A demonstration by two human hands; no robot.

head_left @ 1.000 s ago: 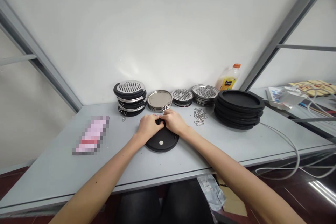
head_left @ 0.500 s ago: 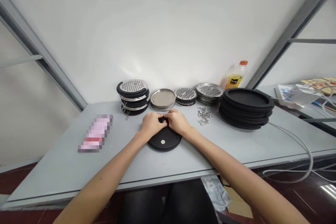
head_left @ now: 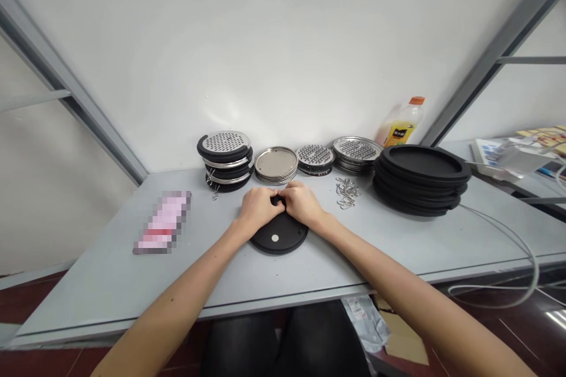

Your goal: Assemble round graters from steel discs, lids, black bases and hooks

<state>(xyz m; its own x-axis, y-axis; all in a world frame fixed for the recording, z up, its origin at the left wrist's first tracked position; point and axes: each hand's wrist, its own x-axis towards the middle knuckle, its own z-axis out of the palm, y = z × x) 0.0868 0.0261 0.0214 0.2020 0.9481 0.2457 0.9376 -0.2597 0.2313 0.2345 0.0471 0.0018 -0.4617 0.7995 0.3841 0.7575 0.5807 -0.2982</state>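
Observation:
A black round base (head_left: pixel 287 235) with a white dot near its front edge lies on the table before me. My left hand (head_left: pixel 257 207) is closed on its far rim, thumb pointing inward. Beside it, my right hand (head_left: pixel 303 203) grips the same rim, and the two hands touch or nearly touch. What the fingertips press on is hidden behind the hands. Just beyond them sits a pile of shallow metal discs (head_left: pixel 276 161). To the right of my right hand lies a heap of small metal clips (head_left: pixel 347 191).
Black-rimmed grater discs (head_left: pixel 224 142) are stacked at the back left. Further right stand small grater plates (head_left: pixel 315 156), larger grater plates (head_left: pixel 357 151), a tall stack of black round bases (head_left: pixel 422 171) and a bottle (head_left: pixel 403 123). A blurred pink phone-like object (head_left: pixel 163 221) lies left.
The view has shifted slightly. Both hands keep their grip on the black round base, with almost no visible movement.

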